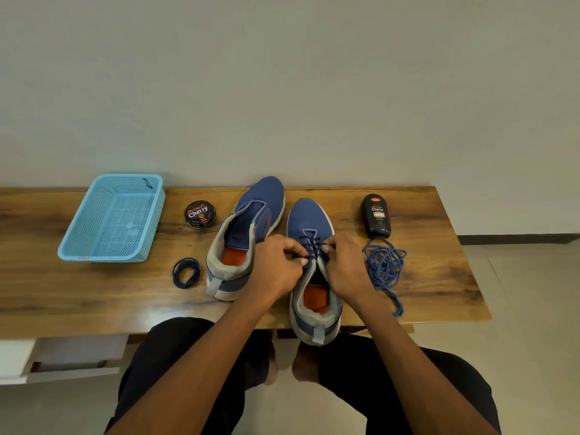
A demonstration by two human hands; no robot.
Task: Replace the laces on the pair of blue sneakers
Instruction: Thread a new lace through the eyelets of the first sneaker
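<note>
Fingers (303, 262) of my left hand (276, 268) and right hand (345, 265) pinch the dark blue lace (310, 246) threaded across the right sneaker (310, 265), whose heel overhangs the table (94, 293) edge. Both wrists angle inward over its grey collar and orange insole. Beside it, the left sneaker (248, 233) stands unlaced, a coiled lace (186, 273) and a loose tangled lace (384, 268) flanking the pair.

There are two blue shoes (251, 233) (310, 262), two hands (276, 268) (345, 265), one blue basket (78, 246), one round tin (200, 214), one black bottle (375, 220), one coiled dark lace (185, 273) and one loose blue lace pile (384, 266).
</note>
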